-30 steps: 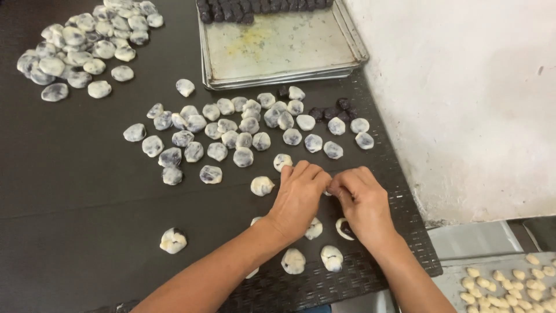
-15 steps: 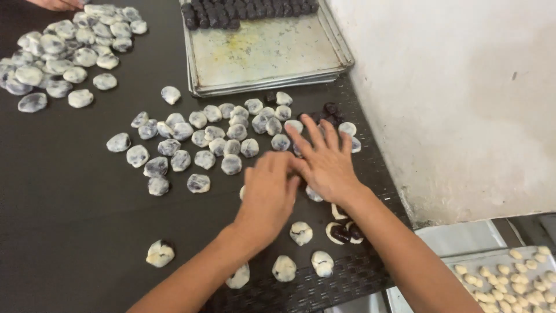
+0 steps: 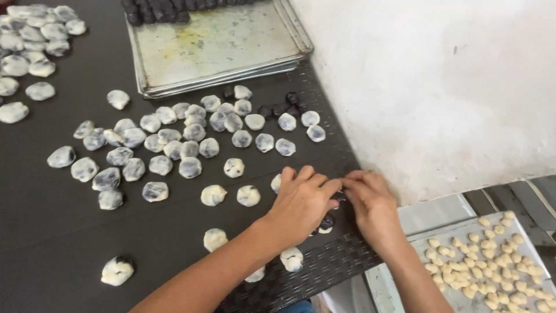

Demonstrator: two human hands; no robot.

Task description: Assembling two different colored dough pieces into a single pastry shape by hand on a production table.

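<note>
My left hand [image 3: 301, 204] and my right hand [image 3: 372, 203] meet fingertip to fingertip near the right edge of a black mat [image 3: 52, 232]. Between the fingertips sits a small piece of dough with dark filling [image 3: 339, 197], mostly hidden by the fingers. Another dark-filled piece [image 3: 327, 222] lies just under my left hand. Several flattened pale dough discs with dark filling [image 3: 191, 142] are spread over the mat beyond my hands. A few dark filling balls [image 3: 278, 109] lie at the far side of that group.
A worn metal baking tray [image 3: 220, 40] stands at the back, with a row of dark balls [image 3: 162, 11] along its far edge. More dough discs [image 3: 29, 52] are heaped far left. A tray of small pale pieces [image 3: 492, 261] sits low right below a white wall [image 3: 434, 87].
Half a second ago my right hand reached out to the discs near the dark balls. Both hands have come back together near the mat's right edge, as they were a second ago.
</note>
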